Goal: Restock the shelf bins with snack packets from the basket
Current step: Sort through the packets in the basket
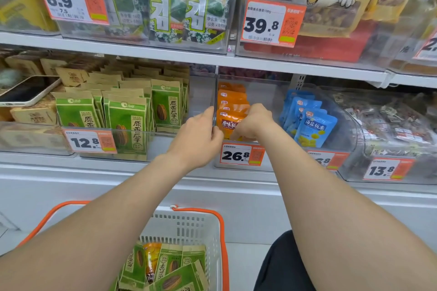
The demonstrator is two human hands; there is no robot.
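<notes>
Both my hands reach into the clear shelf bin (pixel 238 92) that holds a row of orange snack packets. My left hand (pixel 197 133) grips the left edge of the front orange packet (pixel 228 123). Its right side is held by my right hand (pixel 254 123), fingers curled over it. The packet stands upright at the front of the row. Below, the white basket (pixel 186 222) with orange handles holds several green seed packets (pixel 172 269) and one orange packet (pixel 151 257).
Green seed packets (pixel 127 123) fill the bin to the left. Blue packets (pixel 312 127) stand in the bin to the right. A phone (pixel 26 91) lies on brown packets at far left. Price tags line the bin fronts. A shelf of seaweed and nut bags sits above.
</notes>
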